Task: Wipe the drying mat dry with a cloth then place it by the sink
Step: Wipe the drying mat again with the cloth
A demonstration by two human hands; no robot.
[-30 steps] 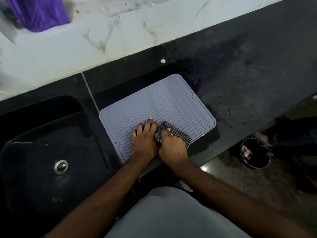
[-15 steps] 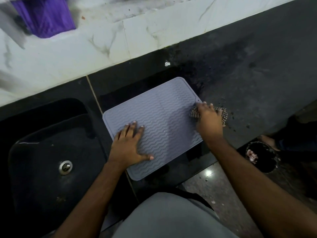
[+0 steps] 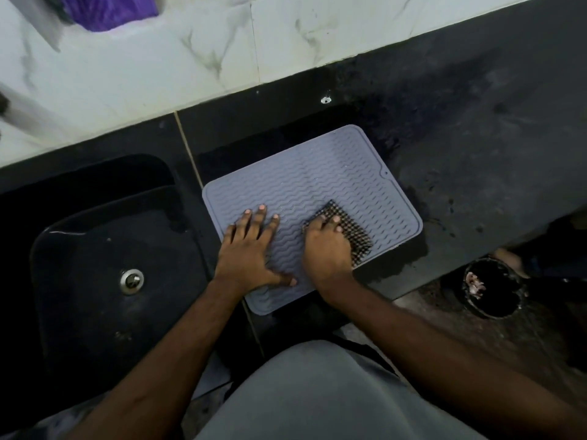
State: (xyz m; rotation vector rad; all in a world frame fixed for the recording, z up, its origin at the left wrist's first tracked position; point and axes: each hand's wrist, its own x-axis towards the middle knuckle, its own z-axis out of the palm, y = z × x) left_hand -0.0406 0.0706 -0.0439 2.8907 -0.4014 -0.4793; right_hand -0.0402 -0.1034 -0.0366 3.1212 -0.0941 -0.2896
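The black sink (image 3: 104, 265) sits at the left. Just beside it the grey drying mat (image 3: 317, 185) lies flat on the dark counter (image 3: 476, 138). The left hand (image 3: 251, 252) presses it, fingers spread flat. The right hand (image 3: 327, 249) bunches a checked cloth (image 3: 352, 230) mid-mat. I'd judge the wiping unfinished, with placing still to come.

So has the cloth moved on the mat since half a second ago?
Yes. The cloth, held by the right hand, came back from the mat's far right edge toward its near middle.
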